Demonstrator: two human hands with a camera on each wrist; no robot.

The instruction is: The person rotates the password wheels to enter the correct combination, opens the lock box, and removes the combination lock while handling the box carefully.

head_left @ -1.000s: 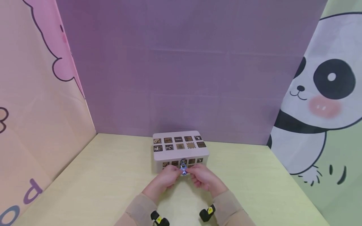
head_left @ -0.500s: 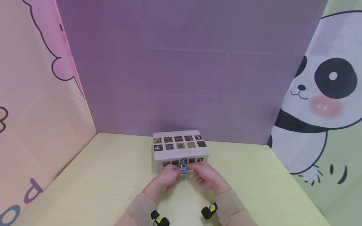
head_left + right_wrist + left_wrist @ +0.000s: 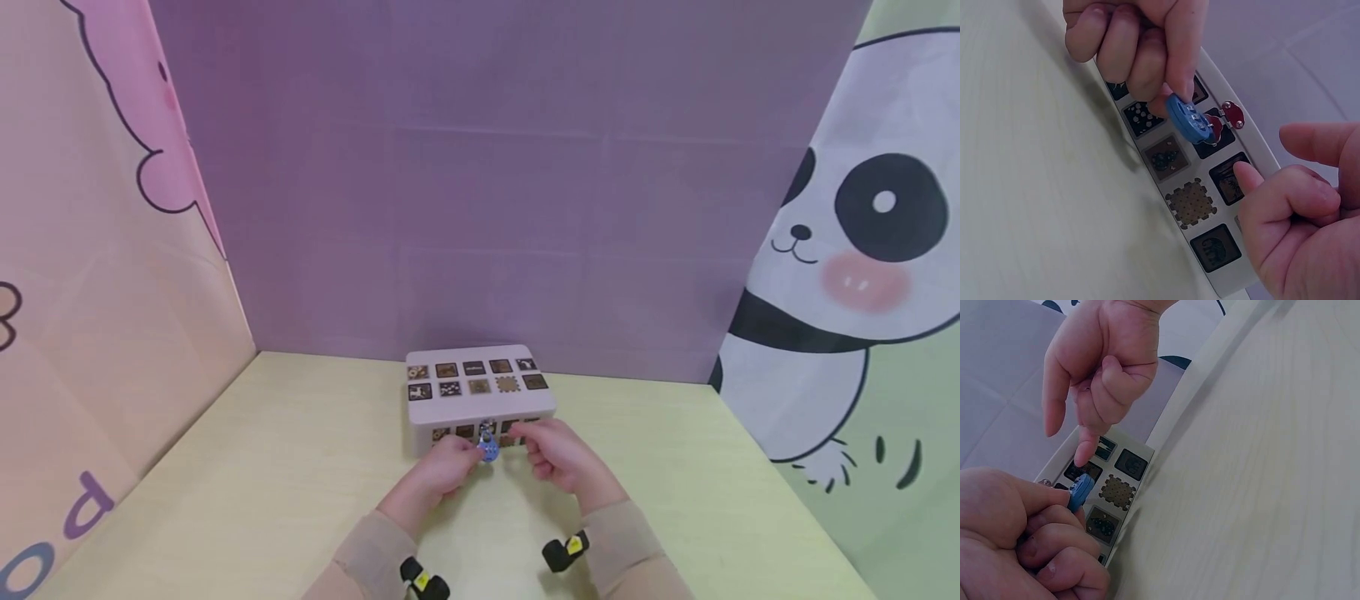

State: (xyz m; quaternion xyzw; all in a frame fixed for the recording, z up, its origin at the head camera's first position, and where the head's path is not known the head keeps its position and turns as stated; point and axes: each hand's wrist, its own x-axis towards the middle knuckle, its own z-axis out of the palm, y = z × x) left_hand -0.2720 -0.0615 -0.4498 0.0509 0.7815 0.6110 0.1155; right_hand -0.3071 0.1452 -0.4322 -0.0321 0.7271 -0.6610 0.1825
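A small blue padlock (image 3: 1186, 119) with number dials hangs at the metal latch (image 3: 1232, 115) on the front of a white box (image 3: 480, 407) with printed picture squares. My left hand (image 3: 447, 465) pinches the padlock between thumb and index finger, its other fingers curled, as the left wrist view shows. Just right of the padlock, my right hand (image 3: 561, 457) is apart from it and holds nothing. Its thumb and index finger stand spread, with the other fingers loosely bent, near the box front. Whether the shackle is locked cannot be made out.
The box stands on a pale wooden table (image 3: 315, 500), close to the purple back wall (image 3: 480, 192). A pink printed wall (image 3: 112, 292) rises at the left and a panda-printed wall (image 3: 817, 400) at the right. Both wrists wear small black cameras.
My right hand has left the padlock and moved to the right and slightly up. The padlock's blue, dialled face now shows, where a shinier side showed before. My left hand has stayed in place.
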